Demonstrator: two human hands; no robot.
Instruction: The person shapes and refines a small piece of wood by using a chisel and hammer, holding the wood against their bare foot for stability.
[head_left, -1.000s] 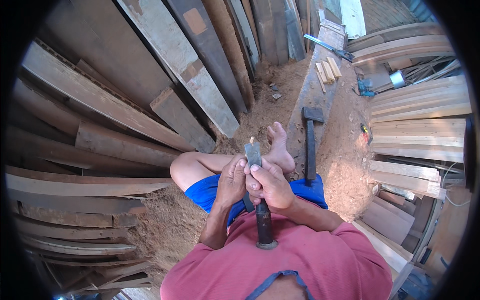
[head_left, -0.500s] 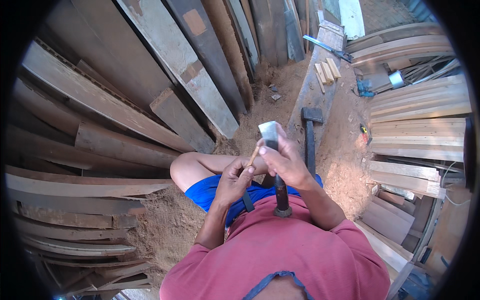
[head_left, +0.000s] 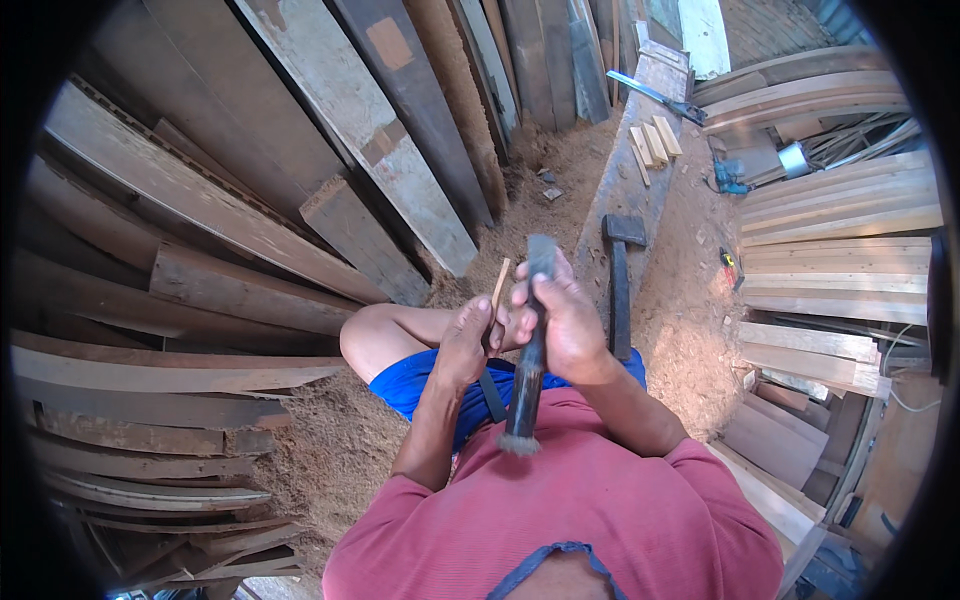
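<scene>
A: From the head view, how is the left hand (head_left: 466,342) posed?

B: Raised over the blue shorts (head_left: 402,394), fingers curled, thumb pressed along a thin wooden stick (head_left: 502,280). It's a snug pinch; the stick's upper end pokes out past the thumb (its lower end is hidden in the hand).

A: And the right hand (head_left: 568,325)?

B: Just beside it, elbow bent, fingers wrapped around a chisel (head_left: 532,362) up near the blade, thumb lying along the tool. That grip is closed too.

A: Which way does the chisel lie?

B: Blade away from the body, dark handle slanting back toward the red shirt (head_left: 590,500); I can't tell whether its butt touches.

A: Nearby?

B: A mallet (head_left: 620,290), right of both hands.
</scene>
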